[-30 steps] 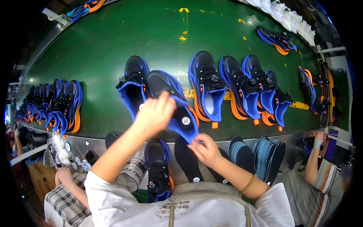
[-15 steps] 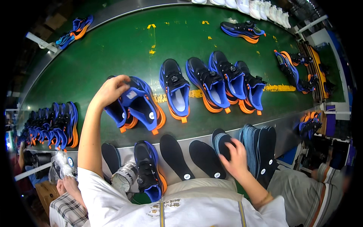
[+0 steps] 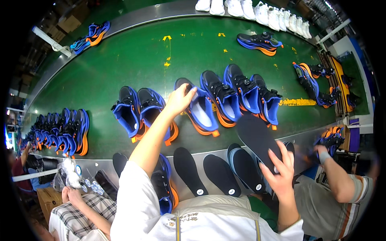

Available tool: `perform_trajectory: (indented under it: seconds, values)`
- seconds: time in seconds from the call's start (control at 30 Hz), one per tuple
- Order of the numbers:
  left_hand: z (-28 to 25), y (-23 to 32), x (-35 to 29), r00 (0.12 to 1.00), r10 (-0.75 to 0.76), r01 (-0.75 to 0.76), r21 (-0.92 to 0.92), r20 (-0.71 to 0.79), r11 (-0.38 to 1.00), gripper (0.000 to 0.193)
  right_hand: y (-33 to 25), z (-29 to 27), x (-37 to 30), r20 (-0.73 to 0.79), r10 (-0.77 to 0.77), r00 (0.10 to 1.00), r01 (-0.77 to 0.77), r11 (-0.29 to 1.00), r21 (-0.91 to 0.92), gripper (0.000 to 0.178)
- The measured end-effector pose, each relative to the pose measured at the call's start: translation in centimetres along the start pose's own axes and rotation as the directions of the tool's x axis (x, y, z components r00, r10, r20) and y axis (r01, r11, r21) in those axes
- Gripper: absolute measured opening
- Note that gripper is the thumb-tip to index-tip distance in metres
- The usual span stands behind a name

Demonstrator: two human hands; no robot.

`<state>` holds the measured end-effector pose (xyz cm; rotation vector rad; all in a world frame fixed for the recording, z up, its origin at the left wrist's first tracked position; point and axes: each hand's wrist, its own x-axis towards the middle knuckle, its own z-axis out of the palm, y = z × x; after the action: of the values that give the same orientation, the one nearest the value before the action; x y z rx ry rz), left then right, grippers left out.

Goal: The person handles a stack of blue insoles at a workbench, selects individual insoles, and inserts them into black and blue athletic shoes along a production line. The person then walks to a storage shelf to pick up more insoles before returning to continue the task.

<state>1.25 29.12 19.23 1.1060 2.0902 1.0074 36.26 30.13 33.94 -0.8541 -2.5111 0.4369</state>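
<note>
One black insole (image 3: 254,134) is held at its heel end by my right fingers (image 3: 284,154), at four o'clock from the black-and-blue shoe (image 3: 204,116) that my left fingers (image 3: 189,95) grip near its tongue on the green worktop (image 3: 136,60). Two similar shoes (image 3: 128,116) stand at nine o'clock from it, loose insoles (image 3: 189,168) lie nearer me at six, and white shoes (image 3: 261,14) line up at one.

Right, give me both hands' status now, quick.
Left hand: closed on the black-and-blue shoe, near its tongue.
Right hand: holding a black insole by one end.
</note>
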Motion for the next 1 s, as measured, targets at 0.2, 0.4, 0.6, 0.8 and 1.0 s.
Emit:
perform_trajectory:
  seconds: [0.2, 0.4, 0.6, 0.8, 1.0]
  values:
    - [1.4, 1.3, -0.5, 0.995, -0.034, 0.056, -0.241, 0.093, 0.969, 0.039, -0.2, 6.6, 7.0, 0.196, -0.299, 0.934, 0.322, 0.942, -0.096, 0.008]
    - [1.9, 1.1, -1.1, 0.999, -0.008, 0.02, -0.226, 0.054, 0.974, 0.044, 1.3, 14.9, 9.7, 0.281, -0.235, 0.93, 0.281, 0.951, -0.133, 0.008]
    - [2.3, -0.1, -0.7, 0.999, 0.033, -0.023, -0.24, 0.038, 0.971, 0.038, 1.1, 21.4, 10.1, 0.422, 0.009, 0.907, 0.084, 0.976, -0.201, 0.015]
    - [1.3, 1.1, -1.9, 0.998, -0.061, 0.061, -0.127, 0.006, 0.99, 0.054, -0.6, 16.8, 12.2, 0.669, 0.054, 0.741, 0.165, 0.951, -0.261, 0.027]
    - [1.1, -0.2, -0.9, 0.995, -0.032, 0.055, -0.239, 0.099, 0.969, 0.047, 1.8, 18.7, 14.3, 0.845, -0.093, 0.526, 0.243, 0.969, -0.045, 0.016]
